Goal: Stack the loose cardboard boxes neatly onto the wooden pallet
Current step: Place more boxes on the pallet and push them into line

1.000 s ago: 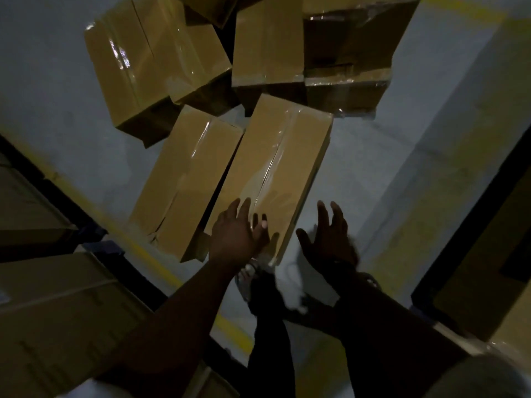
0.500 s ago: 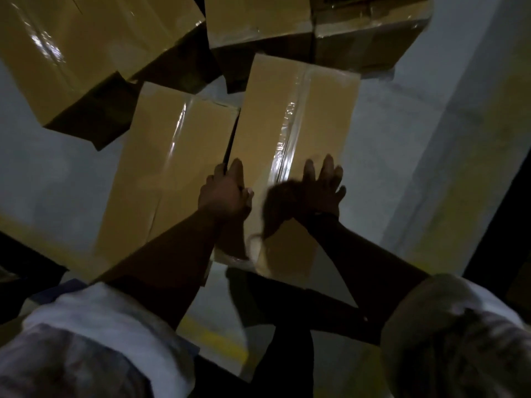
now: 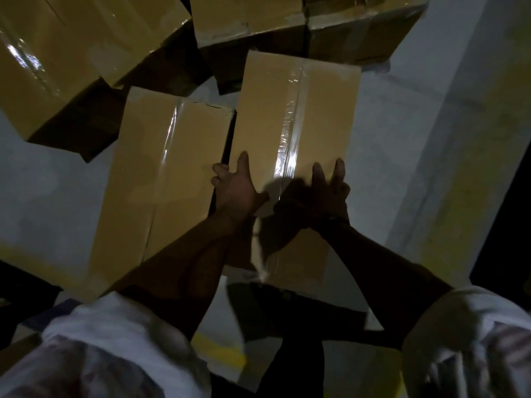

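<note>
A long brown cardboard box (image 3: 293, 116) sealed with clear tape lies lengthwise on the pale floor in front of me. My left hand (image 3: 238, 188) clasps its left edge, thumb on top and fingers down in the narrow gap beside it. My right hand (image 3: 324, 193) presses on the top near the right edge with its fingers spread. A second long box (image 3: 161, 173) lies parallel and close on the left. The wooden pallet is out of view.
A large box (image 3: 57, 53) sits tilted at the upper left, and two more boxes (image 3: 250, 18) (image 3: 362, 27) stand behind the held one. Bare grey floor (image 3: 402, 139) extends to the right. A yellow floor line (image 3: 218, 354) runs near my feet.
I have bent closer to the boxes. Both hands moved from hovering at the box's near end up along it; the left now grips the left edge, the right lies nearer the right edge.
</note>
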Motion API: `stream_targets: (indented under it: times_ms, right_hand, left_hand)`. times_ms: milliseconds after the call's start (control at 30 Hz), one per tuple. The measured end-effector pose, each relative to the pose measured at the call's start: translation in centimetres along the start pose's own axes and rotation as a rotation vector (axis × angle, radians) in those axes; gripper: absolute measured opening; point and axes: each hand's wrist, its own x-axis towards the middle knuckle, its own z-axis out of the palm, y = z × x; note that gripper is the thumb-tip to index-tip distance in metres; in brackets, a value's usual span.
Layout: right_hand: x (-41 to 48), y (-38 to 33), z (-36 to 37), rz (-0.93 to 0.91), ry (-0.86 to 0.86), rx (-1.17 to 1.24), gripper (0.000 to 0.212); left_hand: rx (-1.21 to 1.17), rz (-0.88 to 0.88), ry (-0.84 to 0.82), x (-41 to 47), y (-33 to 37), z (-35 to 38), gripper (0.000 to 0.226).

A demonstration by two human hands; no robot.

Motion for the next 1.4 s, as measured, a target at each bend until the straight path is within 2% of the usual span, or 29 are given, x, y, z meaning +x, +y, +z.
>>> stream_targets:
  times_ms: [167, 300, 467, 600, 767, 867, 1067, 1400]
  right_hand:
    - [-0.6, 2.2, -2.4, -0.013, -0.008, -0.003, 0.107]
    - [-3.4, 4.9, -7.4, -0.073, 0.072, -0.101, 0.094]
    - [-10.0, 6.6, -17.6, -0.05, 0.129, -0.094, 0.085]
    - [-17.3, 7.4, -26.6, -0.115, 0.33, -0.043, 0.078]
    - [-26.0, 9.5, -38.4, -0.109, 0.243, 0.015, 0.077]
    - [-31.2, 11.9, -43.6, -0.133, 0.339, 0.025, 0.076]
    - [-40.5, 18.7, -50.1, -0.126, 0.53, -0.028, 0.073]
    - [-52.6, 35.5, -56.2, -0.006, 0.613, -0.084, 0.075]
  left_hand:
    - [-0.04, 0.06, 0.001, -2.3, 1.3, 0.0, 0.117]
    - [0.021, 0.06, 0.104, -7.0, 6.5, -1.0, 0.094]
    - [0.069, 0.097, 0.197, -15.7, 15.8, -5.5, 0.072]
    - [0.096, 0.096, 0.284, -23.9, 23.8, -10.6, 0.072]
    - [0.07, 0.137, 0.368, -35.0, 32.3, -14.9, 0.073]
    - [0.02, 0.189, 0.405, -41.1, 36.2, -15.5, 0.075]
    - [-0.05, 0.285, 0.446, -51.9, 42.6, -13.0, 0.076]
    - [-0.096, 0.448, 0.371, -65.5, 53.4, -3.0, 0.078]
